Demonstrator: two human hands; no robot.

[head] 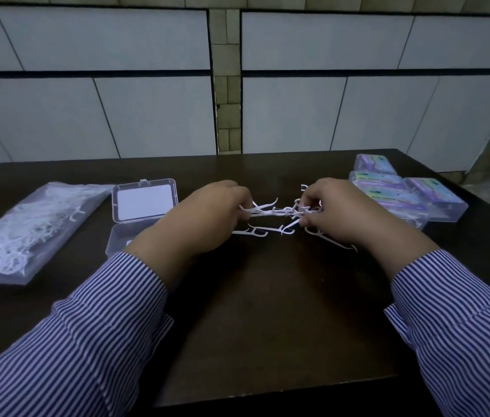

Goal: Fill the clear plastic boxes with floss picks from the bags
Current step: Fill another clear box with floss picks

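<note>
Pinching floss picks [279,210] between both hands: left [207,218], right [343,212], knuckles up.

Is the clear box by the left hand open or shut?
Open: the clear box's lid stands raised behind its base, beside the left hand.

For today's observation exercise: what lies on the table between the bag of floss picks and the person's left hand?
In the head view, the open clear plastic box lies between the bag of floss picks and the left hand, its lid raised; the hand hides the box's near right corner.
</note>
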